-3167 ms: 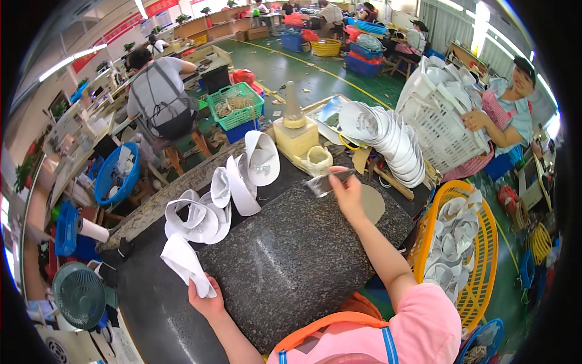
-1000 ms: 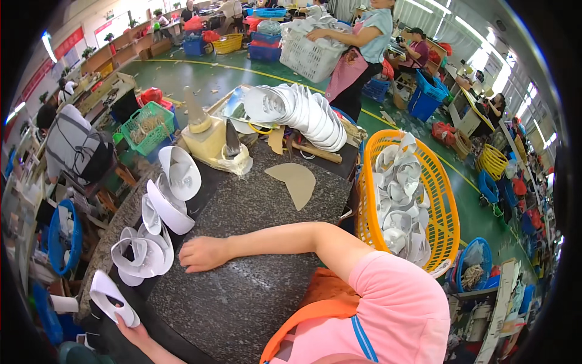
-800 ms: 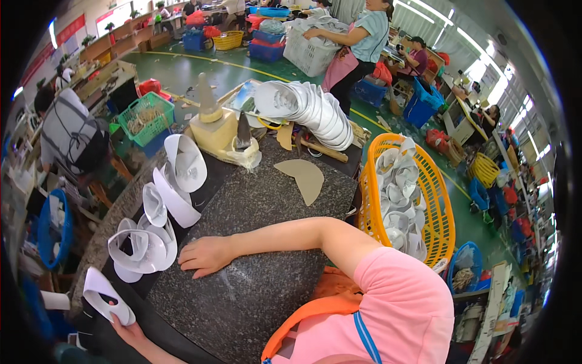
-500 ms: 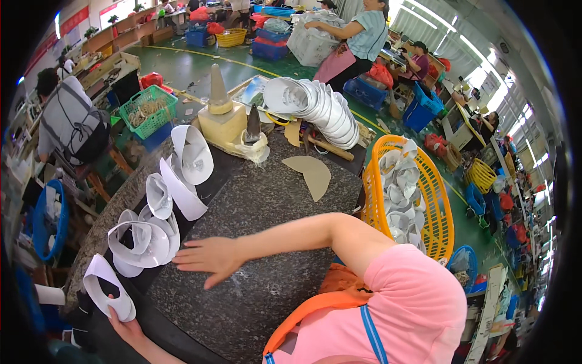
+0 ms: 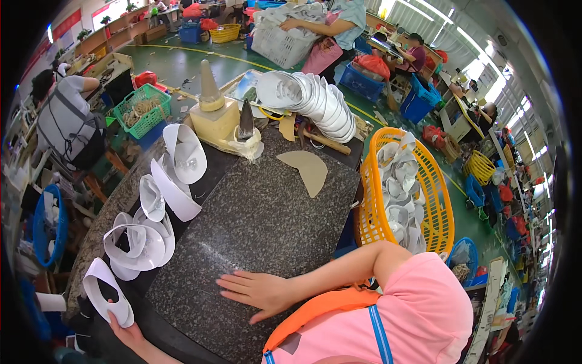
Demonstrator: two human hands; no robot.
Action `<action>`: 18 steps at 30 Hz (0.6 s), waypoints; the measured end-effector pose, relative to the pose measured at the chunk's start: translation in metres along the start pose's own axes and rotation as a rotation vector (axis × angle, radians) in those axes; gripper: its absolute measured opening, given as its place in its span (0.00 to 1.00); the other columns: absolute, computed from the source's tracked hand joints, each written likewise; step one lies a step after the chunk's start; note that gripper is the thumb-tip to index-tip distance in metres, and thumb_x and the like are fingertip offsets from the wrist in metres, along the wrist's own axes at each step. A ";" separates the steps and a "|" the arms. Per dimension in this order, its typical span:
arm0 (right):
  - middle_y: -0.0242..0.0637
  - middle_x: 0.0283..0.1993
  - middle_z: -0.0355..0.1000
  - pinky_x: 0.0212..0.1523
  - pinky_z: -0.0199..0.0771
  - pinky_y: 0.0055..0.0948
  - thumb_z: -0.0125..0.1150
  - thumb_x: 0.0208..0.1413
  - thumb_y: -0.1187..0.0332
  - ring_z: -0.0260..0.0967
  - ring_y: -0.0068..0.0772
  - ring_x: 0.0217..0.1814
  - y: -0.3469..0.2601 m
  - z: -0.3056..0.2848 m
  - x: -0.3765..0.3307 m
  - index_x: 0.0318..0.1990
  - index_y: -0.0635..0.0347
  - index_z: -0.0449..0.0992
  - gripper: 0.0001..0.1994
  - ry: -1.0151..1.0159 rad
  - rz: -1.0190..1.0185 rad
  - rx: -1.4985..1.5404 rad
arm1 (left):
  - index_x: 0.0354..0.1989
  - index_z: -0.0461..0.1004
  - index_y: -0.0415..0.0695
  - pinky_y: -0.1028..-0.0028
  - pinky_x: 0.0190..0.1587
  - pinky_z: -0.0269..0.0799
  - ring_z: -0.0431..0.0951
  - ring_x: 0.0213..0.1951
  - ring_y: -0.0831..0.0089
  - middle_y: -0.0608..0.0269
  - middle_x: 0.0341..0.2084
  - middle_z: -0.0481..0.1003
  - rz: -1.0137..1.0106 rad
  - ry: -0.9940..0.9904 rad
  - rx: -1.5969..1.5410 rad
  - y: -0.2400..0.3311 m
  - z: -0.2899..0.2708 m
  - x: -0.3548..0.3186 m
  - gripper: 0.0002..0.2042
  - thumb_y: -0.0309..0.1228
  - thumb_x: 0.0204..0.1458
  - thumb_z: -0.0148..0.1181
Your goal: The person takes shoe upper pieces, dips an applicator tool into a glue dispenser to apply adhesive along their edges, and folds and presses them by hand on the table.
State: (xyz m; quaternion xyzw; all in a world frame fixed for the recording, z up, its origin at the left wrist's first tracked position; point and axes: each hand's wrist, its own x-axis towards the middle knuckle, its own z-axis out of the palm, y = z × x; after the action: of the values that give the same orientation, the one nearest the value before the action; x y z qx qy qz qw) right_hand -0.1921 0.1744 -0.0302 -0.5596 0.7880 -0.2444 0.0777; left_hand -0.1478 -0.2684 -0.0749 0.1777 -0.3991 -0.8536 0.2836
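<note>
Since three seconds ago, the right hand [image 5: 257,291] has come back from the far side of the table [image 5: 267,224] and now lies flat on the dark speckled top, near the person, with its fingers spread and nothing in it. Down at the near left corner, the left hand [image 5: 124,330] is closed on the bottom edge of a curled white paper piece [image 5: 106,291]. The two hands are well apart. Just past that piece, more curled white pieces [image 5: 140,242] sit in a row along the left side of the table, and the biggest ones [image 5: 182,164] lean near the far left corner. A flat tan piece [image 5: 308,168] shaped like a fan lies alone on the far part of the table. To the right, touching the table's edge, stands a yellow basket [image 5: 439,200] full of white pieces. At the far edge sits a pale block with two cones [image 5: 221,112] on it, and beside it a long stack of white shapes [image 5: 315,100]. Farther off, a person holds a white crate [image 5: 285,39], and a green basket [image 5: 140,109] rests on the floor.
</note>
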 end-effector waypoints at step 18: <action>0.55 0.70 0.33 0.69 0.30 0.46 0.47 0.52 0.43 0.28 0.48 0.74 -0.011 0.019 -0.016 0.64 0.75 0.40 0.46 -0.043 0.102 -0.033 | 0.58 0.57 0.32 0.68 0.56 0.64 0.69 0.53 0.66 0.53 0.52 0.67 -0.005 0.041 0.027 0.000 -0.023 0.002 0.22 0.32 0.58 0.49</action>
State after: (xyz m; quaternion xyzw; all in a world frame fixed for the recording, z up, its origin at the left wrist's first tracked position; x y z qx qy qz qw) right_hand -0.1691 0.1809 -0.0438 -0.5250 0.8176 -0.2151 0.0980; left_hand -0.1368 -0.2831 -0.0893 0.2000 -0.4042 -0.8451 0.2870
